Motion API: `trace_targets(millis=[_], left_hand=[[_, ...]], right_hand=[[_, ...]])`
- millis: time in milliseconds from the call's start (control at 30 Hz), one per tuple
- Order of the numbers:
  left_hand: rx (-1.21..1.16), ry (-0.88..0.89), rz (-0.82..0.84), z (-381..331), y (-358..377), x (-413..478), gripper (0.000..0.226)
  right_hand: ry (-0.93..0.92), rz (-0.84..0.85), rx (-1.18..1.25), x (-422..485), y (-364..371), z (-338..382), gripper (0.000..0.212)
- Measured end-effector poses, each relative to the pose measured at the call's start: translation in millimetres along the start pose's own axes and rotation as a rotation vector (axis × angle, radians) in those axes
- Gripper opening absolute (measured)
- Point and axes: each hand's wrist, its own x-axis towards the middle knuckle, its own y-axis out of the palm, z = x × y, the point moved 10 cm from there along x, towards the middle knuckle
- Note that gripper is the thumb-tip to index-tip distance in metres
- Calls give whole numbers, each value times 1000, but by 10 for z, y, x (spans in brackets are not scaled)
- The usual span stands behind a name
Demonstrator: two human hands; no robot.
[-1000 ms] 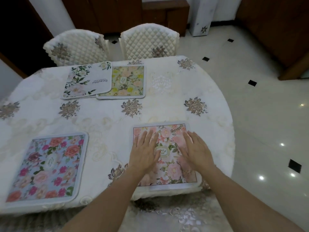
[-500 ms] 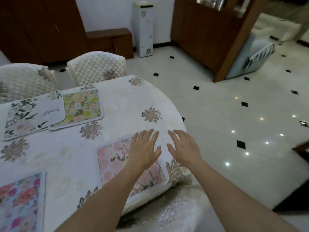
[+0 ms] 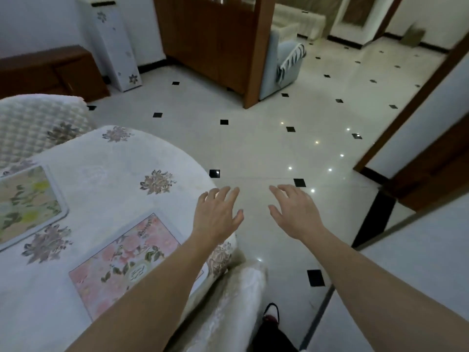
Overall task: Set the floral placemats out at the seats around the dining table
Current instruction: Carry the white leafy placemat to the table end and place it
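Observation:
A pink floral placemat (image 3: 127, 260) lies flat near the table's right end, partly hidden by my left forearm. A yellow floral placemat (image 3: 25, 204) sits at the left edge of view, cut off by the frame. My left hand (image 3: 217, 215) hovers with spread fingers over the table's right rim, holding nothing. My right hand (image 3: 294, 212) is spread out over the tiled floor beyond the table, also holding nothing.
The table (image 3: 106, 161) wears a white embroidered cloth. A quilted white chair (image 3: 38, 120) stands at its far side. Behind are a low wooden cabinet (image 3: 50, 72), a white floor unit (image 3: 114, 44), a wooden divider (image 3: 223, 41) and a pale armchair (image 3: 281, 62). Glossy tiled floor (image 3: 266, 148) spreads right.
Both hands have lifted off the pink placemat and moved right, past the table edge. My view has swung right, so the blue and white placemats have left the frame.

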Motion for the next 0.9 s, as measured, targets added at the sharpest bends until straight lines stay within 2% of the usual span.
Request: trace_targets(millis=[233, 367, 667, 900], left_hand=[[17, 54, 37, -325, 208, 370, 58], [44, 42, 59, -416, 395, 696, 58], [95, -112, 190, -629, 1070, 1756, 60], [145, -186, 161, -741, 1074, 2520, 59]], right_hand=[[68, 53, 1, 89, 193, -566, 50], [42, 86, 29, 360, 420, -815, 51], [-78, 147, 105, 1341, 974, -1669, 50], [-137, 173, 158, 2097, 1080, -2076, 50]])
